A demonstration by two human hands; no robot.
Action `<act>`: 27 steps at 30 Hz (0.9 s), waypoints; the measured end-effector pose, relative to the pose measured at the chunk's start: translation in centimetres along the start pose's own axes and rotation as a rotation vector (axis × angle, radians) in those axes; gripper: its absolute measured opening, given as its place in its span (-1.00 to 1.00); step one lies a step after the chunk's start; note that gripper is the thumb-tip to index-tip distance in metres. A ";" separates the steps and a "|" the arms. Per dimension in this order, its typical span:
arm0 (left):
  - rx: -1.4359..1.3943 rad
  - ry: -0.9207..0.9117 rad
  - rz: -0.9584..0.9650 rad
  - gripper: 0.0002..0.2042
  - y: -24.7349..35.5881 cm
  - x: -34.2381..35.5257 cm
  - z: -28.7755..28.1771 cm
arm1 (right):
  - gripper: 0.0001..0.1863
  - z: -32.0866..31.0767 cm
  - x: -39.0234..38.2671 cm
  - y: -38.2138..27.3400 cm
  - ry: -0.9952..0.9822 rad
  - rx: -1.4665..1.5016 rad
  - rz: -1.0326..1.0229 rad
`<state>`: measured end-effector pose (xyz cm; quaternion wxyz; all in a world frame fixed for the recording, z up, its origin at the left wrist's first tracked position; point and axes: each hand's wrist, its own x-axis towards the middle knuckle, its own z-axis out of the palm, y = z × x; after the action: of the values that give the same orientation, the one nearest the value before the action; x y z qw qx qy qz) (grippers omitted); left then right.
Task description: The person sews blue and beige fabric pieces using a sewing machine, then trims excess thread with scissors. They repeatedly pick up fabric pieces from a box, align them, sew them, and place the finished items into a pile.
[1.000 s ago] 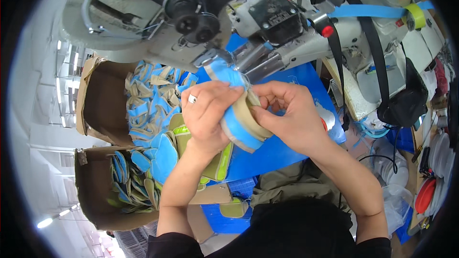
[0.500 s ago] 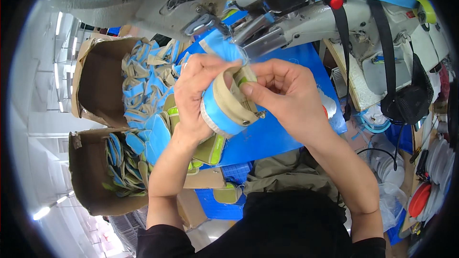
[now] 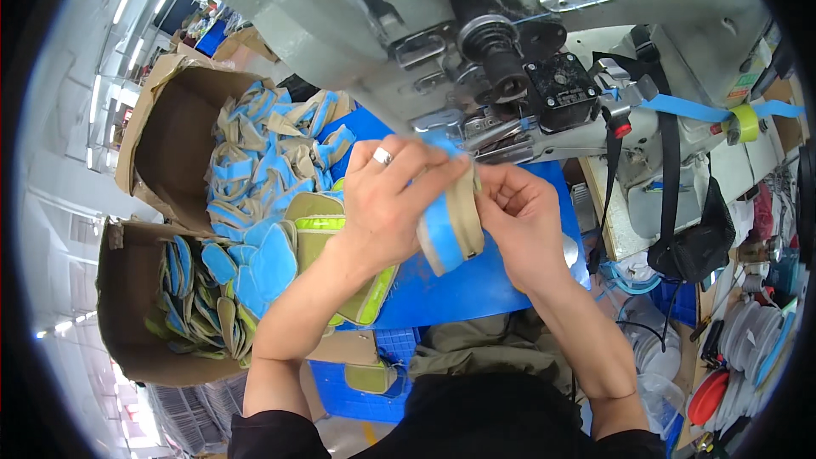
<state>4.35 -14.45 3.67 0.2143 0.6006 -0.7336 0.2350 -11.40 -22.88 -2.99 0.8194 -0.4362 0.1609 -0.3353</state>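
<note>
Blue bench (image 3: pixel 459 302) shows bare toward its near edge, leaving room on the near side of the hands; green fabric pieces (image 3: pixel 314 244) crowd its left. Against half a second ago, the blue-and-tan band (image 3: pixel 444 234) shows less of its ring opening. It sits between both grips: left hand (image 3: pixel 387 195) closed over it, right hand (image 3: pixel 523 217) pinching its right edge, near the far sewing machine (image 3: pixel 357 34).

Lime-edged olive fabric pieces (image 3: pixel 313 243) on a blue tabletop (image 3: pixel 455 299)
</note>
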 end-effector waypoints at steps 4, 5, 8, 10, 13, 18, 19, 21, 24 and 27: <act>0.059 0.027 0.028 -0.62 -0.4 0.1 0.3 | -0.80 0.4 0.5 0.1 0.020 0.005 -0.005; 0.057 0.022 0.019 -0.63 -0.4 0.1 0.2 | -0.80 0.4 0.6 0.2 0.025 0.015 -0.008; -0.047 -0.002 -0.036 -0.64 -0.7 -0.2 0.3 | -0.78 -0.2 0.7 0.4 0.025 -0.080 -0.006; -0.212 -0.007 -0.138 -0.66 -1.2 -0.6 0.5 | -0.77 -0.3 0.7 0.5 0.025 -0.098 -0.042; -0.570 -0.022 -0.431 -0.70 -1.1 -0.9 0.5 | -0.75 0.0 0.8 0.8 0.033 -0.083 -0.110; -0.570 -0.049 -0.399 -0.70 -1.6 -1.1 0.8 | -0.76 -0.1 1.0 1.3 0.025 -0.051 -0.100; -0.566 -0.056 -0.382 -0.70 -1.7 -1.0 0.8 | -0.77 -0.2 1.1 1.4 0.025 -0.043 -0.101; -0.568 -0.064 -0.368 -0.69 -1.7 -1.0 0.7 | -0.78 -0.1 1.1 1.6 0.019 -0.026 -0.102; -0.576 -0.069 -0.374 -0.69 -1.7 -0.9 0.4 | -0.79 0.1 1.1 2.1 0.030 -0.009 -0.126; -0.429 -0.071 -0.270 -0.68 -1.3 -0.5 0.3 | -0.83 0.2 1.1 2.2 0.049 -0.002 -0.129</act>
<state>5.75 -14.45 3.25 0.3407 0.6418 -0.6867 0.0220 -9.65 -22.69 -4.64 0.7915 -0.4381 0.1528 -0.3979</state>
